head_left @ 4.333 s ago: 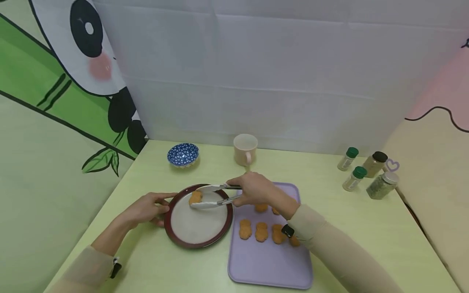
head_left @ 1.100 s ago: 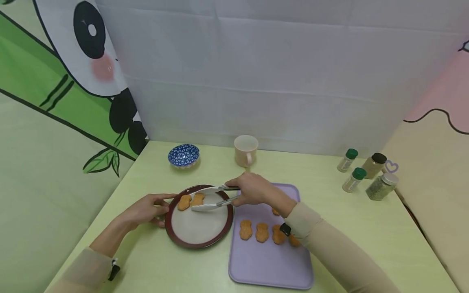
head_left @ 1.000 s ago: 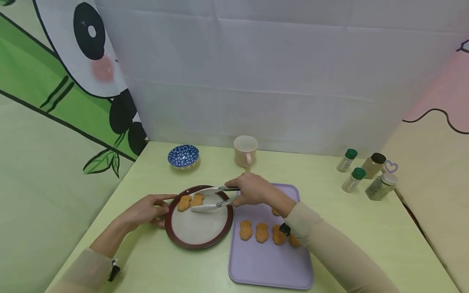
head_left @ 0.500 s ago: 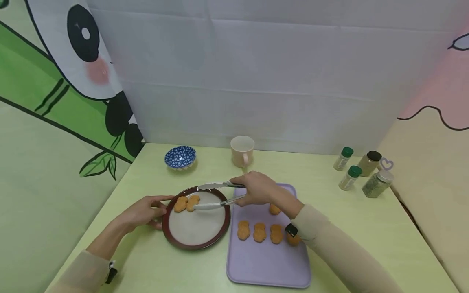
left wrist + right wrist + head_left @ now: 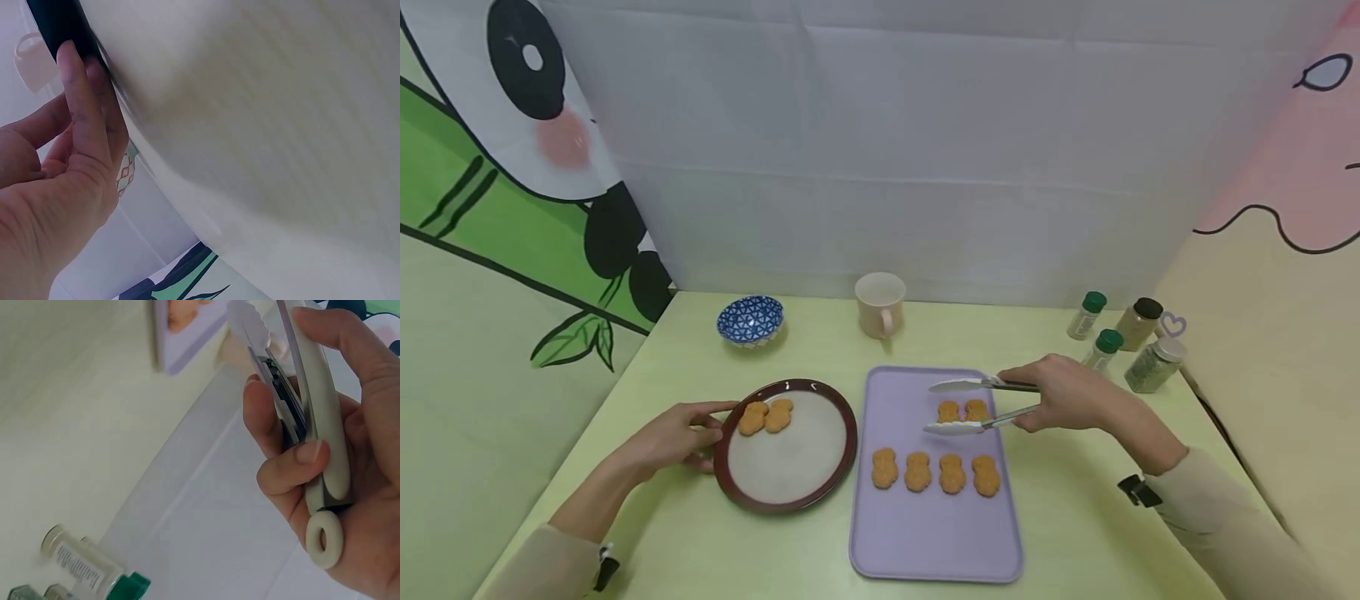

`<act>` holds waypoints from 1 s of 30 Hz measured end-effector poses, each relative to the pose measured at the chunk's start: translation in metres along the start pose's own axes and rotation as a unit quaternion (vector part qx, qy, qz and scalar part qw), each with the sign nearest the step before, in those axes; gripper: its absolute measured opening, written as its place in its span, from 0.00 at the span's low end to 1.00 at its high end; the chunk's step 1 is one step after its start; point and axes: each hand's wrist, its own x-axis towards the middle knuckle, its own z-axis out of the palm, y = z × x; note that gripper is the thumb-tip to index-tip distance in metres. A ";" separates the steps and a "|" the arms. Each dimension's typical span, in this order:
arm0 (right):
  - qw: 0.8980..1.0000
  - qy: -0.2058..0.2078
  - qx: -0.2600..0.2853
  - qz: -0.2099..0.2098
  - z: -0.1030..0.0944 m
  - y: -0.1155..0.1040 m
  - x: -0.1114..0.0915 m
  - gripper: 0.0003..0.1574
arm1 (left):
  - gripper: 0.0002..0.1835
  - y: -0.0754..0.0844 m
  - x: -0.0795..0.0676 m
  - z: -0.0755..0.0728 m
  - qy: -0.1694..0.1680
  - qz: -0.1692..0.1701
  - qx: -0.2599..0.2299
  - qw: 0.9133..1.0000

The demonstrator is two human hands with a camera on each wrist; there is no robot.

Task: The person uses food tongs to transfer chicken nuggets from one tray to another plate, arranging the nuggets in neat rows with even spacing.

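My right hand (image 5: 1063,396) grips silver tongs (image 5: 957,428) with pale handles, fingers and thumb curled round them in the right wrist view. The tong arms are spread, one tip beyond and one before two golden-brown, lobed nugget-like pieces (image 5: 948,411) on the lilac tray (image 5: 936,537). Nearer me on the tray lies a row of several such pieces (image 5: 917,472). At left, my left hand (image 5: 673,433) touches the edge of a brown-rimmed plate (image 5: 790,500) with fairly straight fingers. Two pieces (image 5: 765,417) lie side by side at the plate's far left.
A blue patterned bowl (image 5: 751,321) and a pale mug (image 5: 880,305) stand behind the plate and tray. At the back right are several spice jars (image 5: 1154,365); my right hand partly covers a green-lidded one (image 5: 1102,350). A sheet (image 5: 850,150) hangs behind the table.
A second piece went from tray to plate between 4.3 and 1.1 seconds ago. Since then the tongs have released it, spread, and moved right over the tray. My left hand stays at the plate.
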 end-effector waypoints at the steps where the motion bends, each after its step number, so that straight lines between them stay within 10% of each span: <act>1: 1.000 -0.006 -0.005 0.002 0.000 0.004 -0.003 0.36 | 0.28 0.000 0.000 0.000 0.000 0.000 -0.003 1.000; 20: 1.000 -0.014 -0.007 0.004 0.003 0.022 -0.012 0.35 | 0.28 0.005 0.002 -0.002 -0.008 0.001 -0.004 1.000; 30: 0.998 0.032 0.008 -0.050 0.000 -0.047 0.052 0.34 | 0.28 0.000 0.001 -0.001 -0.009 0.005 -0.009 1.000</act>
